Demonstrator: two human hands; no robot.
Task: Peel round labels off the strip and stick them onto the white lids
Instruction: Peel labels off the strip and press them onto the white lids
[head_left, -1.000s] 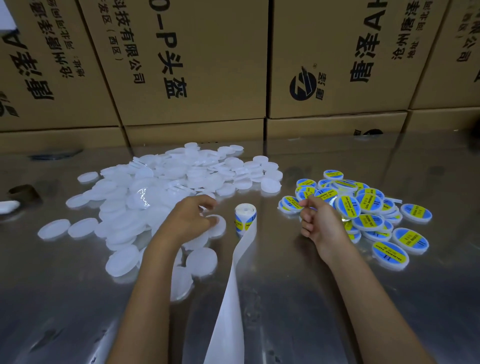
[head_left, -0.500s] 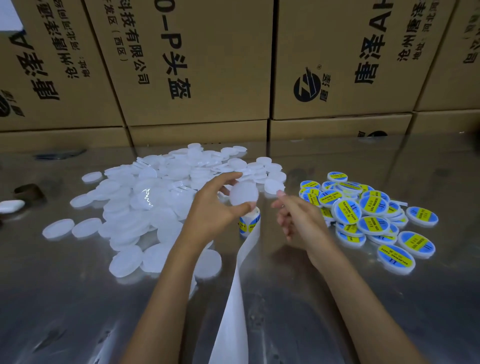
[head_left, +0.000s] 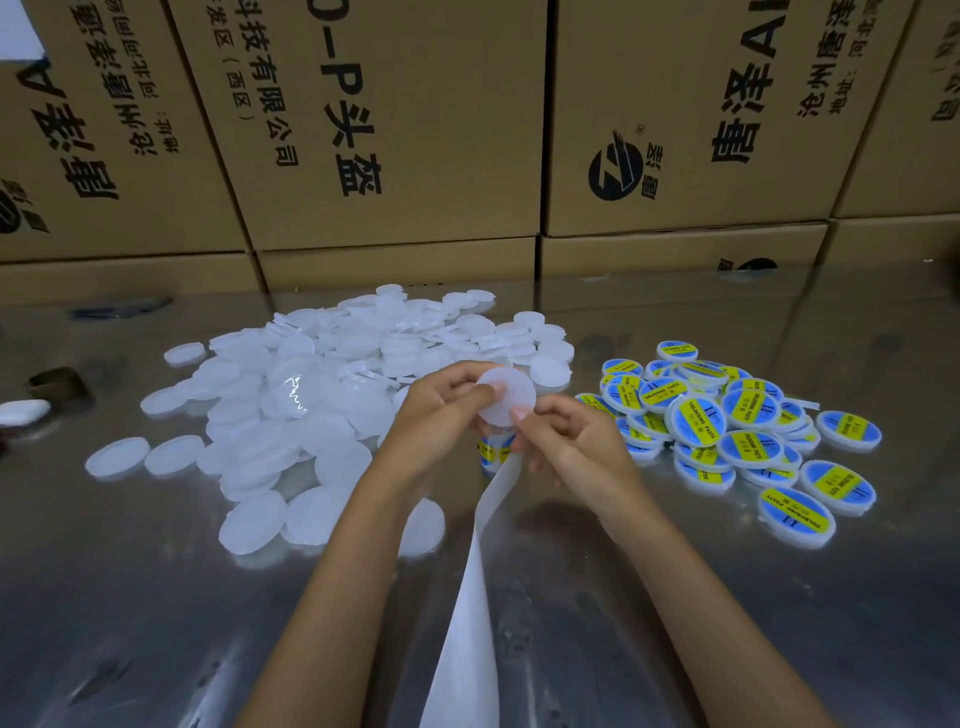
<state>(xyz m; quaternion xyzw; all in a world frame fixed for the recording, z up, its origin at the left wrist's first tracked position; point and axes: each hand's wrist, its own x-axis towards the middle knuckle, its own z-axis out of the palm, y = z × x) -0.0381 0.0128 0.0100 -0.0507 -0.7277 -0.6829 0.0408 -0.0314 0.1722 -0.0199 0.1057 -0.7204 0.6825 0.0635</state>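
The left hand (head_left: 441, 405) has lifted a blank white lid (head_left: 506, 396) off the desk; the right hand (head_left: 563, 441) now pinches its near edge too, so labelling comes next.

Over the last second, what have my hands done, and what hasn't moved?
The left hand picked a blank white lid from the pile of blank lids and lifted it above the label roll. The right hand left the labelled lids and came across to pinch the lid's near edge. Roll, trailing backing strip and both piles stayed put.
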